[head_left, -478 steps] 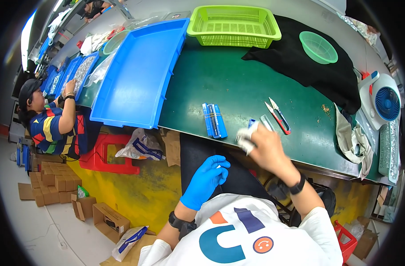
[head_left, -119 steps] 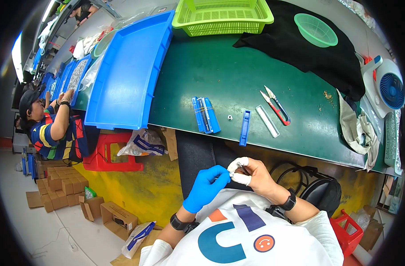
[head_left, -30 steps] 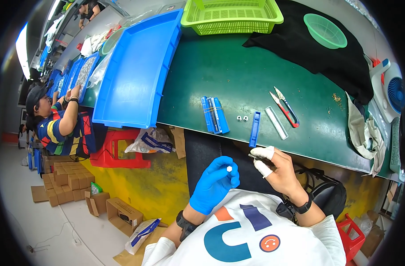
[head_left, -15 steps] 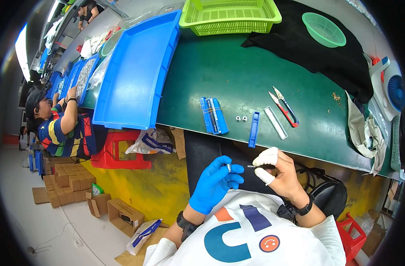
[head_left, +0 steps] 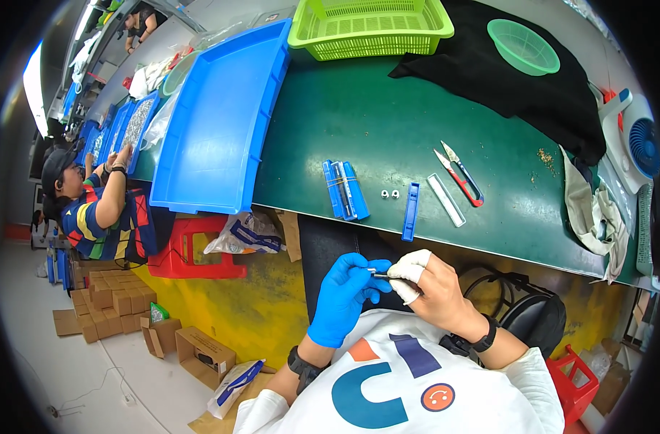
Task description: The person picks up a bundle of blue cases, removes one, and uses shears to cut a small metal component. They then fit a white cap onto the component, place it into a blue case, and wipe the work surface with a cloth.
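Note:
My left hand (head_left: 344, 296), in a blue glove, and my right hand (head_left: 431, 289), with white tape on its fingertips, meet over my lap below the table edge. Between their fingertips they pinch a small thin metal piece (head_left: 379, 274). On the green table (head_left: 359, 123) just above lie a bundle of blue strips (head_left: 345, 189), two tiny metal nuts (head_left: 389, 194), a single blue strip (head_left: 411, 211), a clear narrow strip (head_left: 446, 200) and red-handled snips (head_left: 460, 173).
A large blue tray (head_left: 221, 123) sits at the left, a green basket (head_left: 370, 27) at the back, a black cloth (head_left: 503, 79) with a green bowl (head_left: 523, 45) beyond. A small fan (head_left: 637, 145) and rags stand right. Another person (head_left: 99, 210) works at the left. Cardboard boxes lie on the floor.
My hands have come together: the gloved left hand closed in on the right hand's fingertips, and both now pinch the small metal piece. The table items have not moved.

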### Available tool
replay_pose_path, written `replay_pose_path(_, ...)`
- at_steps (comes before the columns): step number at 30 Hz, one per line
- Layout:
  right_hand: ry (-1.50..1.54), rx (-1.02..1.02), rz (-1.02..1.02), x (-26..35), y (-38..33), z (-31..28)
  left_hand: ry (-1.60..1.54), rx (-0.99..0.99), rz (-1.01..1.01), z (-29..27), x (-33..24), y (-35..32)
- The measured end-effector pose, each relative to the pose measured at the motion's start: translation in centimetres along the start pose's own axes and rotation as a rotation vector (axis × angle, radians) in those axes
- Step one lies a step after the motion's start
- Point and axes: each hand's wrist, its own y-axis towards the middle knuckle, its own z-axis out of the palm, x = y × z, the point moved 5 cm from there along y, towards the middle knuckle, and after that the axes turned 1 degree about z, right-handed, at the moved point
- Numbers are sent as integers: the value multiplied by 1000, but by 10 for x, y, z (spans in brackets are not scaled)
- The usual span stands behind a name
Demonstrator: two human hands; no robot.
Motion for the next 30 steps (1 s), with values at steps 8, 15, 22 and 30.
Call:
replay_pose_path(8, -10, -21, 22, -2, -2, -1, 58, -36, 21, -1, 0, 1)
replay_pose_path(15, 40, -7, 78, -1, -3, -5, -387, 102, -122, -2, 17, 1)
replay_pose_path(22, 11, -46, -10, 2, 1, -6, -362, 33, -124, 5, 18, -1)
replay_pose_path(30, -167, 46, -10, -1, -2, 0, 240, -112, 12, -7, 2, 2)
